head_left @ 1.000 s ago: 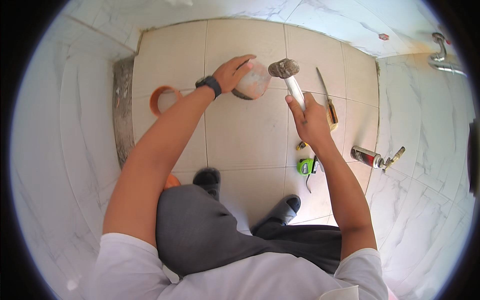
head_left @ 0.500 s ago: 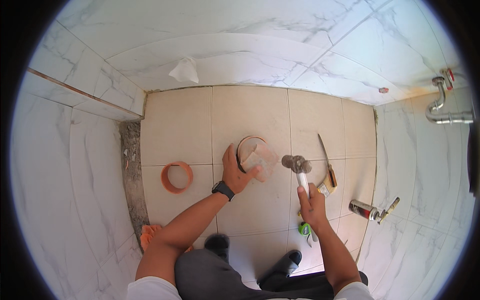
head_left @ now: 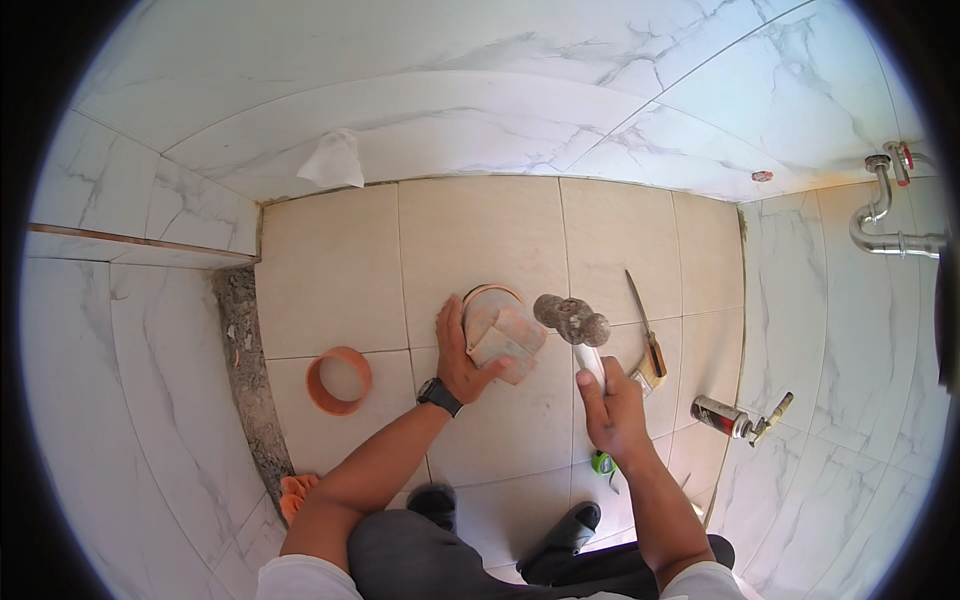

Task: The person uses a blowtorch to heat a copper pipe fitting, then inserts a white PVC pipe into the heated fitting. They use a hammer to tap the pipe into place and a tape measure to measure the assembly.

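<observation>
My right hand [head_left: 613,410] is closed round the white handle of a hammer [head_left: 575,318]. Its worn metal head is raised over the floor, to the right of a round ring [head_left: 494,289] with an orange rim. Pale, flat, brownish slabs [head_left: 508,338] lie across this ring and partly cover it. My left hand [head_left: 462,355], with a black watch at the wrist, grips them from the left: fingers along the ring's side, thumb on the slabs' near edge. What the slabs are made of, I cannot tell.
A loose orange pipe ring [head_left: 339,381] lies at left. To the right are a pointed tool with a wooden handle [head_left: 654,355], a paintbrush [head_left: 648,377], a green tape measure [head_left: 602,463] and a gas torch [head_left: 722,416]. Orange cloth [head_left: 297,493] lies beside a rough floor gap [head_left: 242,350].
The hammer has risen closer to the camera and shifted left, its head turned a little. My left hand stays on the slabs. The whole view has shifted slightly.
</observation>
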Demonstrator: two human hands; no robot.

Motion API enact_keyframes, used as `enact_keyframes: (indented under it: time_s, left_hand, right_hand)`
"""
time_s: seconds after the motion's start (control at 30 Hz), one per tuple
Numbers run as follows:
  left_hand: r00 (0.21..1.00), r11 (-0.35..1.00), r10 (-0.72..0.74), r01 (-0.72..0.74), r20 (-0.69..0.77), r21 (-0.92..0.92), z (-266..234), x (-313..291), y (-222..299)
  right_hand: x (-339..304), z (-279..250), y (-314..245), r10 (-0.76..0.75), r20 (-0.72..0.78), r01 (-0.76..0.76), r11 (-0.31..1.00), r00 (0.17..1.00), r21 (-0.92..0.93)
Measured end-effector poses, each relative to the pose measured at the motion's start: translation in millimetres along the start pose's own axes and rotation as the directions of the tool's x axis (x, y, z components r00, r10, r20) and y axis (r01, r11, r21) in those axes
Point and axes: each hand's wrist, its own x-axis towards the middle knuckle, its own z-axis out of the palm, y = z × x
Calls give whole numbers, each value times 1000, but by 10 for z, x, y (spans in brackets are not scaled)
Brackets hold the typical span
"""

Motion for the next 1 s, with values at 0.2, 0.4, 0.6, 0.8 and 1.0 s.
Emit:
enact_keyframes:
  time_s: [0.2,0.4,0.6,0.8,1.0]
  left_hand:
    - [1000,1000,-16,17,12,-26,-1,-9,-35]
    - [997,999,-46,44,64,22,-74,50,-16]
    - [982,992,-122,115,145,59,-358,336,50]
    - [895,988,-14,80,445,-129,-540,646,50]
    - [832,977,-41,150,553,-154,-560,741,131]
  right_hand:
    - [-9,177,-32,52,87,-51,999,995,-17]
    - [165,211,-167,-21,68,25,998,997,-66]
    - [375,332,14,-213,80,226,947,974,-228]
    - [431,255,-144,-253,124,277,923,960,-266]
    - [191,-39,-318,-135,96,151,972,986,-178]
